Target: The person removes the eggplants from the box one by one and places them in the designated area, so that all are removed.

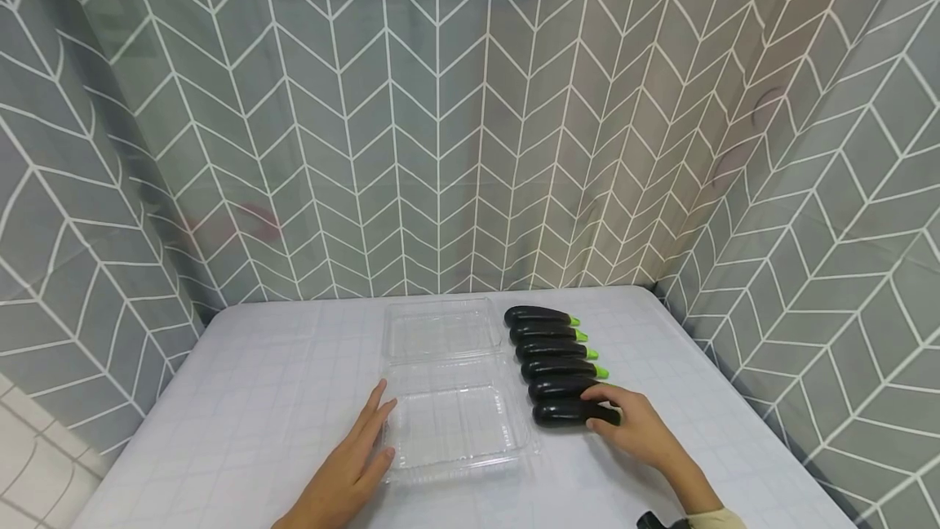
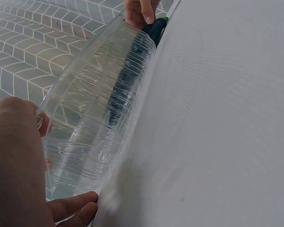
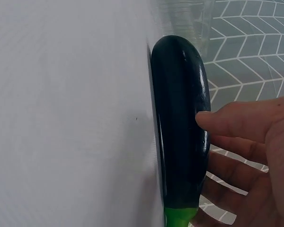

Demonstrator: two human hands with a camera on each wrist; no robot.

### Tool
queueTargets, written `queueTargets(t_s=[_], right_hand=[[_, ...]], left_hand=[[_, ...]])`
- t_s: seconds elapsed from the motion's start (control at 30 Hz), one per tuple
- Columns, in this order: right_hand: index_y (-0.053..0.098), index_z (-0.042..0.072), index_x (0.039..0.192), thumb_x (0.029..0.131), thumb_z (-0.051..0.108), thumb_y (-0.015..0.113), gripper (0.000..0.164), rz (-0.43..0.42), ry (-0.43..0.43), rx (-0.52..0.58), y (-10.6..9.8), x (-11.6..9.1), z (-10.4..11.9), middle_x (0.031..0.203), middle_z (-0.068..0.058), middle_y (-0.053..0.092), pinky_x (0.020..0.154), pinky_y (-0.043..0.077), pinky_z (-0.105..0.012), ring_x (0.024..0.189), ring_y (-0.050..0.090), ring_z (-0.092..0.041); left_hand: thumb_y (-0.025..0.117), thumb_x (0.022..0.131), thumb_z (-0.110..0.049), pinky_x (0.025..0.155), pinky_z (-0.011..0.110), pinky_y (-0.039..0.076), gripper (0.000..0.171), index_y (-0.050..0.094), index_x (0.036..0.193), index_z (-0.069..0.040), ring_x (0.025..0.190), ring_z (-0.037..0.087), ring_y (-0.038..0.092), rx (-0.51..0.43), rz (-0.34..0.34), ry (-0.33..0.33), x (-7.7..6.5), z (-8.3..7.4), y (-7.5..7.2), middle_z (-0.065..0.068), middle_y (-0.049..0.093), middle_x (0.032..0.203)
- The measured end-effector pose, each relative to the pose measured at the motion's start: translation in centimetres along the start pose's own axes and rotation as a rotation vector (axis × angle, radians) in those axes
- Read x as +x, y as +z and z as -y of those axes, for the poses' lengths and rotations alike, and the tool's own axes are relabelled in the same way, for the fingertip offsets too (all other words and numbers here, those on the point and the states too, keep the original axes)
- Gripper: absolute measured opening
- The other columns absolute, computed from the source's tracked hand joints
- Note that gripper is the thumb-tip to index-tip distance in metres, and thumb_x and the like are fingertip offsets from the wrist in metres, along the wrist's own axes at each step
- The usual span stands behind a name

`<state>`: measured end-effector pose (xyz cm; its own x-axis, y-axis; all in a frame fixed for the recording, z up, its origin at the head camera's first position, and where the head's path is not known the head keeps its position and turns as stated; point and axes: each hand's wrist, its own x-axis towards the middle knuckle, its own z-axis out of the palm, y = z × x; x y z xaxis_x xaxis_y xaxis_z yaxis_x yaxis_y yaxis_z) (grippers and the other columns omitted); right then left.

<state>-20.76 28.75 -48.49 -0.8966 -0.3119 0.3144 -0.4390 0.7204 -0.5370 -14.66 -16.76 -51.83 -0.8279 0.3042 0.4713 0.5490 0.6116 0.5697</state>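
Observation:
Several dark, glossy eggplants with green stems lie side by side on the right of the table. Around the stem end of the nearest eggplant (image 1: 560,413), my right hand (image 1: 633,424) has its thumb on the near side and its fingers on the far side. The right wrist view shows the thumb against the dark skin of this eggplant (image 3: 177,123). A clear plastic clamshell box (image 1: 450,424) stands left of the row, lid folded back, with nothing inside. At its left edge is my left hand (image 1: 345,468), fingers fairly straight, fingertips right at the rim.
The box's lid (image 1: 442,331) lies flat toward the back of the table. A white cloth (image 1: 257,406) covers the table. Patterned grey curtains (image 1: 441,121) hang behind it and along both sides. The other eggplants (image 1: 551,349) line up behind the nearest one.

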Motion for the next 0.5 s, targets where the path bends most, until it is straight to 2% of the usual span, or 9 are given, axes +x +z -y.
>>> queueTargets(t_s=[0.3,0.5], right_hand=[[0.074,0.013,0.110,0.083,0.001,0.084,0.031,-0.131,-0.046,0.003,-0.12,-0.09,0.35,0.106,0.008,0.072,0.083,0.058,-0.047,0.097,0.069,-0.016],[0.074,0.009,0.111,0.082,-0.003,0.083,0.032,-0.164,-0.065,0.015,0.01,-0.03,0.57,0.108,0.004,0.073,0.082,0.059,-0.047,0.096,0.070,-0.020]], left_hand=[[0.063,0.102,-0.011,0.113,0.024,0.022,0.062,0.039,0.159,-0.004,0.150,0.028,0.030,0.000,0.019,-0.027,0.08,0.12,-0.13,0.007,0.014,0.173],[0.063,0.102,-0.010,0.113,0.022,0.022,0.062,0.039,0.159,-0.006,0.149,0.030,0.032,0.003,0.008,-0.011,0.06,-0.04,-0.09,0.011,0.016,0.172]])
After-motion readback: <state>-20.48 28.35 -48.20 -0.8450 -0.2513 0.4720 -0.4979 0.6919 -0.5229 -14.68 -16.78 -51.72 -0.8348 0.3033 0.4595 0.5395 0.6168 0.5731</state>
